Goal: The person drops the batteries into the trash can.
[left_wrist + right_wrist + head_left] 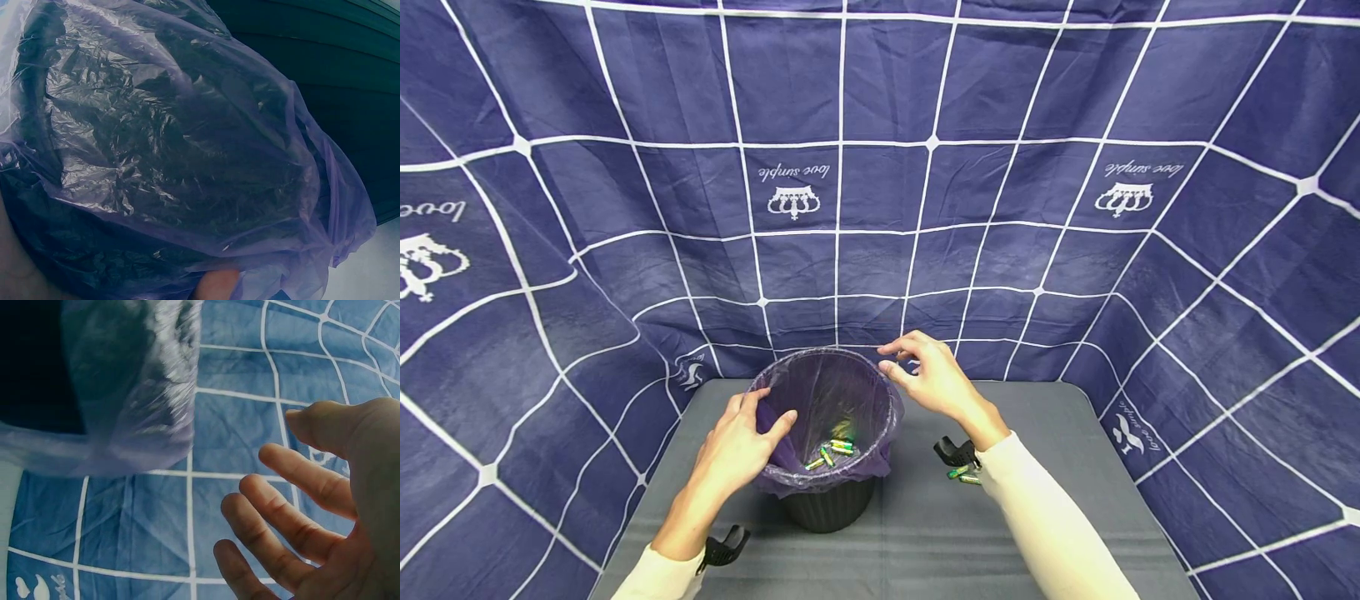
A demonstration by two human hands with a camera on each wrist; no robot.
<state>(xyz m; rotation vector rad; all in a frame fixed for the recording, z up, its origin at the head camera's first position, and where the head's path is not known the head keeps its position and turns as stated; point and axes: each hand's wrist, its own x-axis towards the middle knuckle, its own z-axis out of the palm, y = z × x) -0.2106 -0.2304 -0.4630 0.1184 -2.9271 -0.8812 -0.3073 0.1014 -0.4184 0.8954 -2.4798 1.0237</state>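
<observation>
A dark ribbed trash bin (827, 507) stands on the grey table, lined with a translucent purple bag (891, 417) folded over its rim. Several green-and-gold batteries (827, 454) lie at the bottom inside the bag. At the bin's left rim is my left hand (733, 442), thumb spread over the opening and fingers by the liner; the left wrist view shows one fingertip (217, 284) at the bag's edge. My right hand (932, 379) hovers beyond the right rim, fingers loosely bent with nothing in them. The right wrist view shows it apart from the bag.
A few more green batteries (968, 478) lie on the grey tabletop (925, 542) right of the bin, partly hidden by the right wrist's black strap mount (955, 452). Blue cloth (887, 192) with a white grid hangs behind and along both sides.
</observation>
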